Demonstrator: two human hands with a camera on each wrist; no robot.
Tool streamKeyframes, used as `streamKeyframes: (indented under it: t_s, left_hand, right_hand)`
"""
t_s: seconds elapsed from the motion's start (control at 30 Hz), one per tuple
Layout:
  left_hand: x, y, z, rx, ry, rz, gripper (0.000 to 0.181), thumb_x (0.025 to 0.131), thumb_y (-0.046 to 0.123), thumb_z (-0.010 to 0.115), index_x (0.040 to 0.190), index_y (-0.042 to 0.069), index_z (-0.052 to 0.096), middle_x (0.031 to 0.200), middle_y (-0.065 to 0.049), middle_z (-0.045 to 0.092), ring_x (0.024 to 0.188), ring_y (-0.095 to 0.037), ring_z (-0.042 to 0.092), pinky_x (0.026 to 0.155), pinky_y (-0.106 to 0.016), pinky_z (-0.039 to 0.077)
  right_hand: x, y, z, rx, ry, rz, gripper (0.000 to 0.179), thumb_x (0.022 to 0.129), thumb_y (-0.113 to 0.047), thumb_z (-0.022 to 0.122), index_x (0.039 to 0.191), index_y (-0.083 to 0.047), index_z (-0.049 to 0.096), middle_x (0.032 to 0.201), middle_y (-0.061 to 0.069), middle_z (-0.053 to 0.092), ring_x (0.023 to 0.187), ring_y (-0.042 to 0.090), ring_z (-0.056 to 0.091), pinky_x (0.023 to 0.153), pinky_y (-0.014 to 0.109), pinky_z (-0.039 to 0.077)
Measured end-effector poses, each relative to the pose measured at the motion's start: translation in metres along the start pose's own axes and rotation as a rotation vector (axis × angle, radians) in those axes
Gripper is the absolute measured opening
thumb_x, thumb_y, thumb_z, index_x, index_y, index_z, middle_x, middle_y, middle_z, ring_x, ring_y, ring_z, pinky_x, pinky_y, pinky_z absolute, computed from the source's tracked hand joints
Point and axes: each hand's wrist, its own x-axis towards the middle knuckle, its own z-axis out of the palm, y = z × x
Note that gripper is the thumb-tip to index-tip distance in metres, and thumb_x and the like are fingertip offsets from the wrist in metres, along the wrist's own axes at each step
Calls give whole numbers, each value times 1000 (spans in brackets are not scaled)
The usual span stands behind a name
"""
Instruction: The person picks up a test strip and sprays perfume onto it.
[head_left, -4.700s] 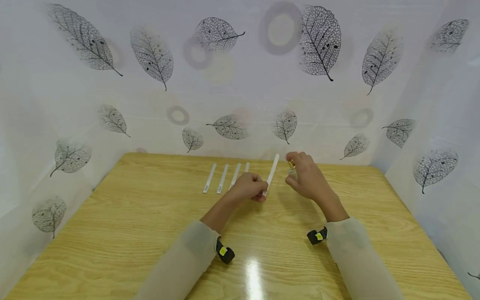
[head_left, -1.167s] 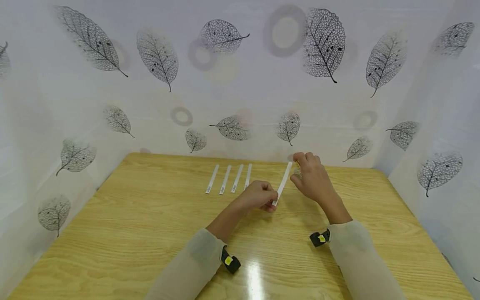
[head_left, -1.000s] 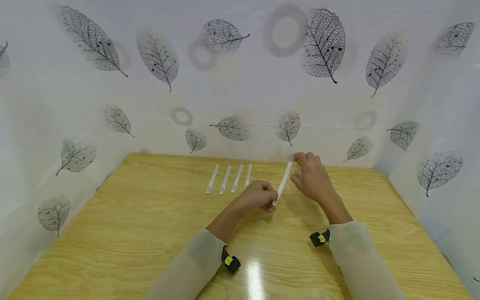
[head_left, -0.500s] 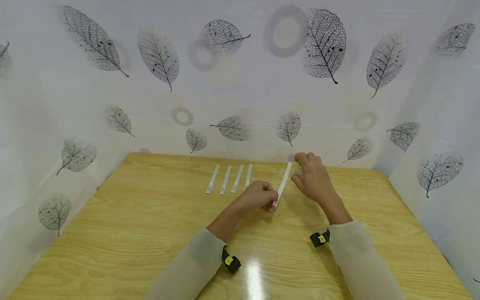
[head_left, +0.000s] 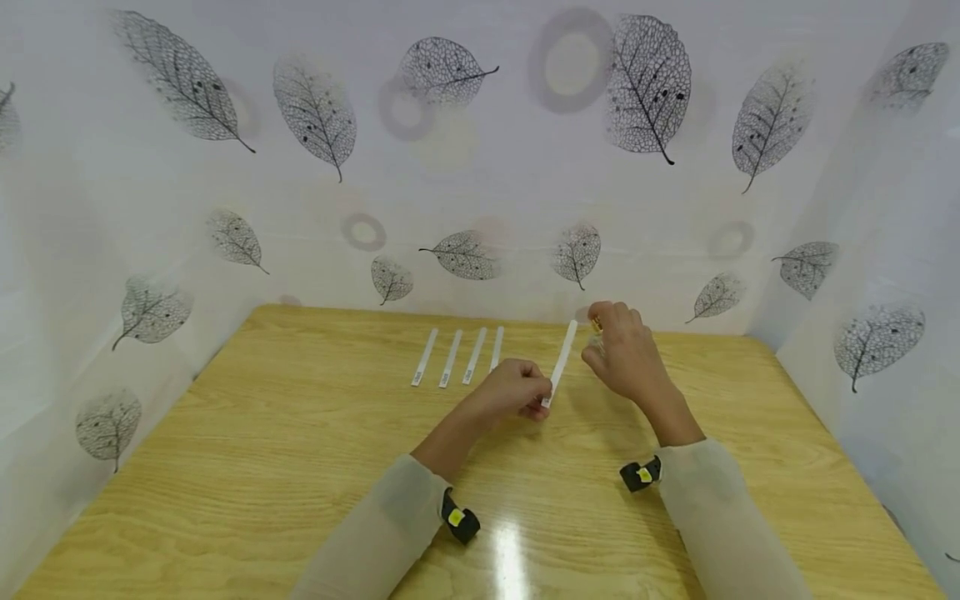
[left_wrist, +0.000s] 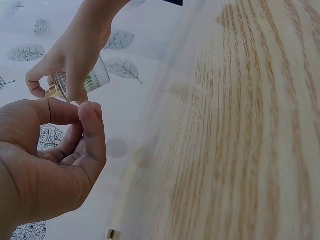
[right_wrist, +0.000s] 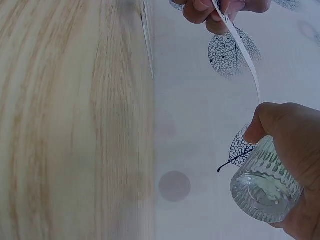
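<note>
My left hand (head_left: 517, 389) pinches the lower end of a white paper test strip (head_left: 564, 354) between thumb and fingertips, holding it tilted up above the table. In my right hand (head_left: 624, 354) is a ribbed clear glass perfume bottle (right_wrist: 267, 182), gripped with fingers and thumb around it. Its gold top (head_left: 596, 323) shows by the index finger, close to the strip's upper end. The right wrist view shows the bottle's base and some clear liquid, and the strip bending slightly. From the left wrist camera the strip is almost entirely hidden behind the pinching fingers.
Several similar white strips (head_left: 448, 359) lie side by side on the wooden table (head_left: 300, 450), left of the hands; the rightmost is partly behind the left hand. A pale leaf-printed sheet (head_left: 495, 167) stands behind the table and along both sides.
Since the earliest frame, both hands have shifted slightly right and the held strip has come nearer the bottle. In the last half second, the strip has tipped slightly left and more gold top shows.
</note>
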Motion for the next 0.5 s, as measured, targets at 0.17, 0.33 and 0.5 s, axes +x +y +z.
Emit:
streamKeyframes:
  t_s: [0.17,0.33,0.5]
  left_hand:
    - [2,-2,-5,-9,8,3,9,91,6,62,85,-1,62,84,-13,65,64,-19,68,62,-29,61]
    - [6,-5,-9,-9,43,-2,9,92,6,64,90,-2,65,85,-13,67,67,-19,69,66,-31,62]
    - [10,-6,-14,-7,92,-17,11,94,7,66,95,-4,67,93,-16,67,71,-20,69,71,-33,62]
  right_hand:
    - [2,0,2,44,-34,30,44,88,-7,66,128,-4,47,109,19,53,87,36,48,67,47,40]
    - [2,2,4,64,-53,45,45,92,-7,68,130,-1,45,111,21,53,91,38,49,72,50,41]
    - [3,3,3,116,-76,50,47,92,-8,73,129,3,45,109,23,54,93,38,51,77,51,44]
